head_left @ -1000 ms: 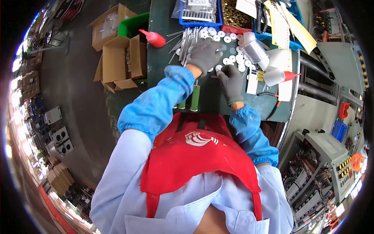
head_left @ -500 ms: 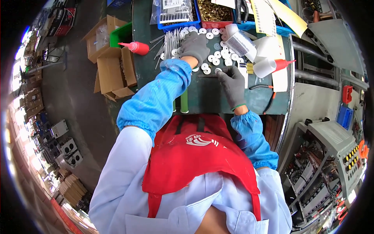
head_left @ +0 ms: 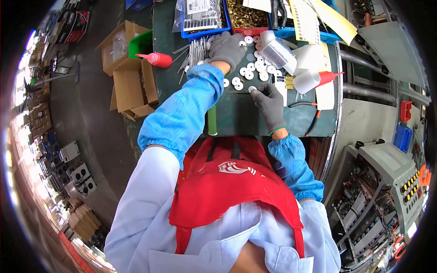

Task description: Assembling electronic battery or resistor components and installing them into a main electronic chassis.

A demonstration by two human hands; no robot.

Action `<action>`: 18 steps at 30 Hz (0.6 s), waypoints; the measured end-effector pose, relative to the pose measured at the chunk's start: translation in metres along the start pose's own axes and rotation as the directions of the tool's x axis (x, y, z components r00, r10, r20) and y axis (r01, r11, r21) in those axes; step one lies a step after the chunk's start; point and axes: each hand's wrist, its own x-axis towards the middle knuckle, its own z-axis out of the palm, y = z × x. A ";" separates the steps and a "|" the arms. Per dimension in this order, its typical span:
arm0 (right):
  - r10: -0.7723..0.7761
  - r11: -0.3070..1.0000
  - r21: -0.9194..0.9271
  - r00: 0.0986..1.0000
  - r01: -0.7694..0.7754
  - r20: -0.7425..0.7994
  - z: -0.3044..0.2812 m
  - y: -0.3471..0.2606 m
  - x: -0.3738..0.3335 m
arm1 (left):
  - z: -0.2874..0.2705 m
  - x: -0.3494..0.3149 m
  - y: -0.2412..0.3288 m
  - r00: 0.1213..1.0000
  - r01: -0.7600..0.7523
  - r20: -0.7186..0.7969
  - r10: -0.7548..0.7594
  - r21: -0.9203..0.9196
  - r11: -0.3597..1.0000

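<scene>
Both hands: grey-gloved, the left hand (head_left: pixel 227 49) farther up the dark green table (head_left: pixel 250 123), the right hand (head_left: pixel 269 107) nearer its front edge.
Right grip: closed in a pinch, thumb and forefinger tips on one white disc (head_left: pixel 252 89).
White disc: at the far left end of the right hand, caught by its edge at the fingertips and mostly showing; the palm lies to the right of it and lower.
Left grip: back of the hand up, fingers pointing away from the body; their undersides are hidden, so whether they hold anything cannot be told.
Loose discs (head_left: pixel 264 76): white, scattered between the two hands and up toward the trays, some overlapping; a few lie just beside the left hand.
Metal rods (head_left: pixel 196 52): a bundle just left of the left hand, several splayed out.
Green cylinder (head_left: pixel 212 120): below the left forearm, partly covered by its blue sleeve (head_left: pixel 184 111).
Pliers (head_left: pixel 314 122): to the right of the right hand, apart from it.
Red tray (head_left: pixel 249 31): beyond the discs, filled with small brass-coloured pieces.
Red bottle (head_left: pixel 160 59): lying on its side, left of the rods.
</scene>
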 end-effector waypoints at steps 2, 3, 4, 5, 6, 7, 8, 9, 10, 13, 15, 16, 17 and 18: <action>-0.011 1.000 -0.013 1.000 0.011 -0.001 -0.002 0.000 -0.001 | 0.008 0.006 -0.002 0.997 -0.017 0.080 0.015 0.019 1.000; -0.021 0.999 -0.026 1.000 0.021 -0.002 -0.004 0.000 -0.001 | 0.012 0.008 -0.004 0.986 -0.035 0.162 0.028 0.036 0.999; -0.019 1.000 -0.024 1.000 0.018 -0.006 -0.005 -0.001 -0.002 | 0.002 0.001 0.005 0.974 -0.017 0.225 0.010 0.026 1.000; 0.013 1.000 0.014 1.000 -0.013 -0.007 -0.008 -0.005 -0.005 | 0.001 -0.001 0.006 0.973 -0.021 0.228 0.014 0.028 0.999; 0.044 0.998 0.051 0.999 -0.044 -0.008 -0.010 -0.007 -0.006 | 0.001 -0.002 0.005 0.978 0.029 0.207 -0.012 -0.080 0.996; 0.043 0.998 0.054 0.999 -0.043 -0.007 -0.010 -0.006 -0.005 | -0.001 -0.002 0.004 0.982 0.079 0.183 -0.044 -0.187 0.979; 0.037 0.998 0.050 0.999 -0.037 0.001 -0.011 -0.004 -0.004 | 0.007 0.002 0.000 0.996 0.080 0.052 -0.071 -0.197 0.977; 0.030 0.998 0.045 1.000 -0.031 0.008 -0.012 -0.003 -0.003 | 0.010 0.005 -0.002 0.996 0.079 0.052 -0.071 -0.194 0.978; 0.031 0.998 0.047 0.999 -0.031 0.005 -0.012 -0.001 -0.001 | 0.009 0.008 0.001 0.995 0.088 0.062 -0.080 -0.138 0.986; 0.025 0.999 0.045 1.000 -0.025 -0.005 -0.013 0.000 0.001 | 0.010 0.014 0.008 0.990 0.098 0.105 -0.096 -0.019 0.995; 0.046 0.998 0.046 0.999 -0.046 0.003 -0.014 -0.002 0.001 | 0.013 0.018 0.009 0.990 0.107 0.098 -0.102 -0.052 0.993; 0.048 0.998 0.046 0.999 -0.048 0.004 -0.015 -0.001 0.001 | 0.014 0.020 0.010 0.990 0.109 0.099 -0.103 -0.051 0.993; 0.039 0.998 0.051 0.999 -0.039 0.008 -0.015 0.001 0.002 | 0.015 0.023 0.010 0.984 0.140 0.120 -0.135 -0.035 0.990; 0.030 0.998 0.057 0.999 -0.031 0.013 -0.016 0.003 0.002 | 0.016 0.024 0.010 0.976 0.171 0.140 -0.167 -0.017 0.985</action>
